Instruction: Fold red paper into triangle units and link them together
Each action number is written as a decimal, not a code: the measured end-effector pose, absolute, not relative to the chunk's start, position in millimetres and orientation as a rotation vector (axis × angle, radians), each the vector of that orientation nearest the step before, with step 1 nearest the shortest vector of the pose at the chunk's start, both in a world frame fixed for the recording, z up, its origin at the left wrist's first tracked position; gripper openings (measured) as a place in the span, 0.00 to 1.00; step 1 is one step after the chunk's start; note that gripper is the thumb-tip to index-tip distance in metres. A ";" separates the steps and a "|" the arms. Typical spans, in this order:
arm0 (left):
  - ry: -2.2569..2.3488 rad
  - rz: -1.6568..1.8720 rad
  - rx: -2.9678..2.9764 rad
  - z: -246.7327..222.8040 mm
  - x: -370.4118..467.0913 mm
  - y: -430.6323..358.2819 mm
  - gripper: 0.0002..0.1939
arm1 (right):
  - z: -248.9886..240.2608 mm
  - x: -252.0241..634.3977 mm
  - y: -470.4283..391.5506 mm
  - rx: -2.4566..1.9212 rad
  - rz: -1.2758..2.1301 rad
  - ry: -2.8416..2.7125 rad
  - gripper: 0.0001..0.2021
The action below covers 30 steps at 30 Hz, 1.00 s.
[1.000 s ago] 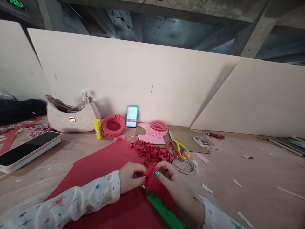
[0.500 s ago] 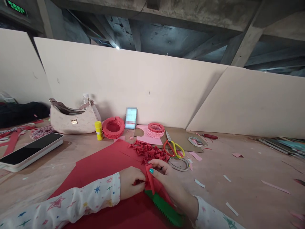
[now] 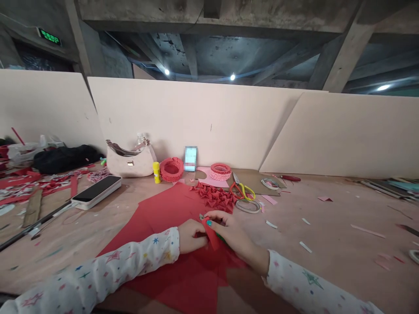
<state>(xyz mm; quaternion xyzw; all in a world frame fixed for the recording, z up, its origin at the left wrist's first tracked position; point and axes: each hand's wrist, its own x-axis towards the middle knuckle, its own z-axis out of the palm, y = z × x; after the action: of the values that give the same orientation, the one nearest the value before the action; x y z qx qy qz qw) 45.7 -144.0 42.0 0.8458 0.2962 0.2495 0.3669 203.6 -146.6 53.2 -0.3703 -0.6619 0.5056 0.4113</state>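
Observation:
A folded strip of red paper (image 3: 212, 237) is between my two hands above a large red paper sheet (image 3: 163, 213). My right hand (image 3: 234, 233) pinches the strip, its thumb with a teal nail lying on top. From the other side, my left hand (image 3: 192, 237) has its curled fingers closed at the strip's left edge. Only a sliver of a green tool (image 3: 220, 237) shows under my right hand. A small grey tip (image 3: 201, 216) sticks out beyond the fingers; what it belongs to is unclear. Just past my hands lies a pile of small folded red paper pieces (image 3: 214, 197).
Scissors (image 3: 242, 191) and a tape roll (image 3: 248, 206) lie beyond my right hand. Farther back are paper rings (image 3: 172, 169), a glue stick (image 3: 156, 172), a propped phone (image 3: 190, 158) and a handbag (image 3: 131, 161). A white-cased device (image 3: 96, 192) is at left; paper scraps dot the right.
The view has shifted up and left. The green tool, its toothed edge plain before, is now mostly hidden by my right hand. The grey tip has come into sight. Both hands stay at the strip.

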 end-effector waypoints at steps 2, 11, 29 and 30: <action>0.773 0.679 2.065 37.9 44.0 -146.0 0.13 | 53.4 201.7 -150.6 -0.926 1.258 -1.664 0.09; 0.784 0.808 1.970 33.2 27.8 -133.9 0.10 | 49.7 186.6 -148.5 -0.855 1.168 -1.543 0.13; 0.880 0.843 2.156 18.3 18.4 -133.1 0.19 | 28.2 182.6 -149.1 -0.769 1.202 -1.674 0.10; 0.877 0.842 2.158 18.7 18.6 -133.6 0.19 | 27.9 182.6 -149.0 -0.764 1.202 -1.678 0.10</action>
<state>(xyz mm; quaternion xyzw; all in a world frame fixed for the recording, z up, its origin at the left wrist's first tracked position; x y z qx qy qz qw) 18.6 -133.6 18.7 0.8235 0.3347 0.3215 0.3263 182.6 -149.0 27.9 -0.3094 -0.6797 0.4869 0.4531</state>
